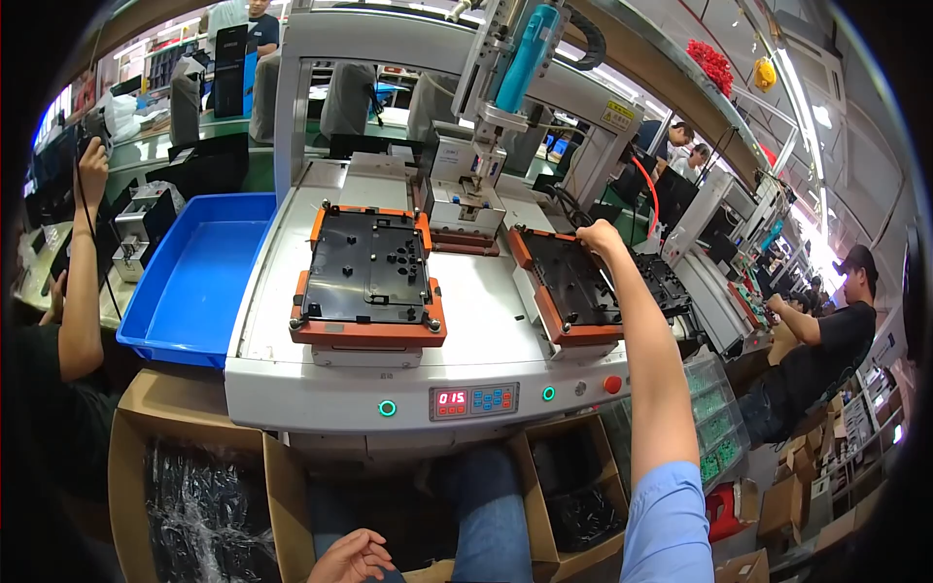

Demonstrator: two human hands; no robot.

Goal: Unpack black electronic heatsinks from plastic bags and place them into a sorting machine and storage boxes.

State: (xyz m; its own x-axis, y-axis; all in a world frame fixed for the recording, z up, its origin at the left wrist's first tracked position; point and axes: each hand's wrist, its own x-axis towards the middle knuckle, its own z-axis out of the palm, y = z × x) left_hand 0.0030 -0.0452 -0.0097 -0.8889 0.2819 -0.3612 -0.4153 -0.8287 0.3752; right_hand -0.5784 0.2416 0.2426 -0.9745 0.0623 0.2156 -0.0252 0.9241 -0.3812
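A busy factory floor stretches away behind, with workbenches, monitors and other people seated at stations to the far right and left. Directly in front stands a large white automatic screw-fastening machine (389,389) with a gantry frame, its flat deck carrying two orange fixtures side by side. A teal screwdriver head (530,44) hangs from the gantry above the deck's back edge. To the left of the machine sits a shallow blue plastic tray (199,282), and below it an open cardboard box (194,486) lined with black plastic film. On the machine's front panel are a small red digit display (452,398), two green ring buttons and a red button (612,384).

The left fixture (367,325) holds a black plastic plate (367,267) lying flat inside it. The right fixture (554,301) holds a second black plate (573,282), also lying flat. The right hand (596,236), arm stretched forward in a light blue sleeve, rests on the far corner of that second plate; whether the fingers grip it or merely press on it cannot be told. The left hand (352,556) lies low by the lap, fingers loosely curled and holding nothing
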